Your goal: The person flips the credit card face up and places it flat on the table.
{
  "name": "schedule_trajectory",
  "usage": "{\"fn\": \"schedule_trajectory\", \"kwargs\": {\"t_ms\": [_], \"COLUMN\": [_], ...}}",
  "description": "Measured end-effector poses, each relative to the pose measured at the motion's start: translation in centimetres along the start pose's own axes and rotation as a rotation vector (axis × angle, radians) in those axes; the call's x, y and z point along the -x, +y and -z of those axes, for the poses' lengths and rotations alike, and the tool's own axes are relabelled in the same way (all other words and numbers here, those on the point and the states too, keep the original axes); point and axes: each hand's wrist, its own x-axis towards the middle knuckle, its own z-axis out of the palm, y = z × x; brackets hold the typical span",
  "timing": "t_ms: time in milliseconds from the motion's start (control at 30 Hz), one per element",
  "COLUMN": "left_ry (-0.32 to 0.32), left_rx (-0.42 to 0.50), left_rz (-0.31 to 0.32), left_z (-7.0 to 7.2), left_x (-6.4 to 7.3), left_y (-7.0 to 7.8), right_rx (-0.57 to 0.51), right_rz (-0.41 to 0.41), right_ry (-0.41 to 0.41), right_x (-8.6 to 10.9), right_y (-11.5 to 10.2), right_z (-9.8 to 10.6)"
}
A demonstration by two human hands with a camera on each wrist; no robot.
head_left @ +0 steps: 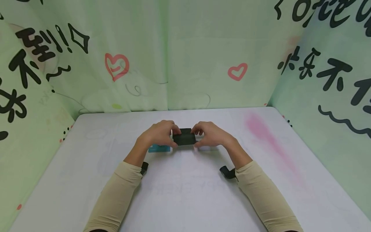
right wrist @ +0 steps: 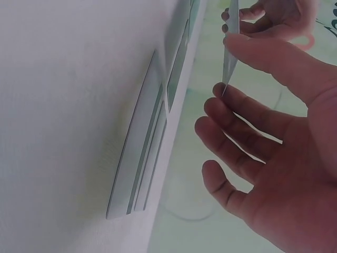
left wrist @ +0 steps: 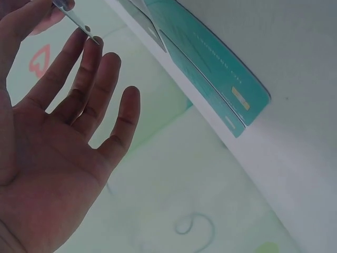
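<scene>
Both hands pinch one thin, dark card point(head_left: 184, 139) by its opposite ends, raised over the white table. My left hand point(head_left: 161, 133) has thumb and fingertips at its left end. The right hand point(head_left: 213, 134) does the same at the right end. In the wrist views the card point(right wrist: 230, 52) shows nearly edge-on, the lower fingers of each hand spread off it. Flat on the table near the left hand lie teal cards point(left wrist: 210, 63) with pale print. Light grey cards point(right wrist: 138, 153) lie below the right hand. Behind the held card another dark piece point(head_left: 185, 130) shows, partly covered.
The white table point(head_left: 179, 193) carries a pink smear point(head_left: 269, 141) on its right side. A green curtain point(head_left: 197, 54) with black writing and red hearts hangs behind and along both sides. A dark wrist mount point(head_left: 227, 172) sticks out from the right sleeve.
</scene>
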Motion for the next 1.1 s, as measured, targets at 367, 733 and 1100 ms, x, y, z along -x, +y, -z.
{"fn": "schedule_trajectory", "kwargs": {"t_ms": [367, 733, 1100], "left_ry": [-0.01, -0.01, -0.016], "left_rx": [0.051, 0.11, 0.226], "left_rz": [0.004, -0.017, -0.009], "left_z": [0.3, 0.3, 0.2], "left_x": [0.2, 0.1, -0.2], "left_y": [0.1, -0.2, -0.7], "right_rx": [-0.031, -0.087, -0.102], "right_rz": [-0.001, 0.032, 0.034], "right_ry": [0.022, 0.053, 0.074], "right_x": [0.1, 0.4, 0.6], "right_y": [0.2, 0.4, 0.6], "right_z": [0.3, 0.7, 1.1]}}
